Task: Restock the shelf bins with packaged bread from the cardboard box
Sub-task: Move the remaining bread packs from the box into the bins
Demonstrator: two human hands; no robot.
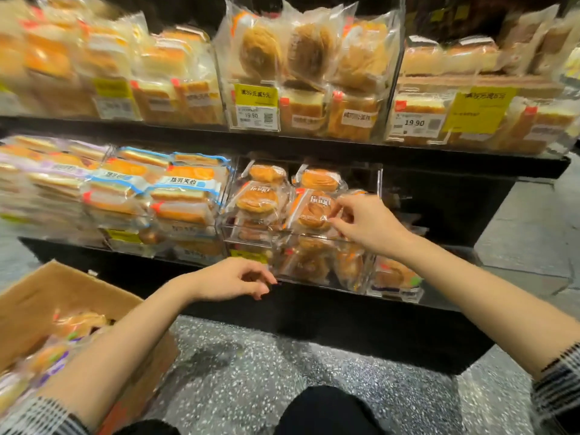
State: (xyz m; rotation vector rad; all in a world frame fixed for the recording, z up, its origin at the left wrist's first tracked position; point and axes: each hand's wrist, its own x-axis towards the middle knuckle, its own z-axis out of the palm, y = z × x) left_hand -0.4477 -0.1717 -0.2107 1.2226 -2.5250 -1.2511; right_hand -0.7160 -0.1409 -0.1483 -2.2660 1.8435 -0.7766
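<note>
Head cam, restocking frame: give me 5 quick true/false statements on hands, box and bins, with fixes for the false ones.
1. The right hand pinches a bread pack in the clear bin. True.
2. The left hand holds a pack. False: it holds nothing, its fingers loosely curled in front of the shelf edge.
3. The cardboard box sits at the person's left and has packs in it. True.
4. The bin the right hand works in is on the top shelf. False: it is on the lower shelf.
5. The box is on the shelf. False: it is low down beside the left arm, away from the shelf.
</note>
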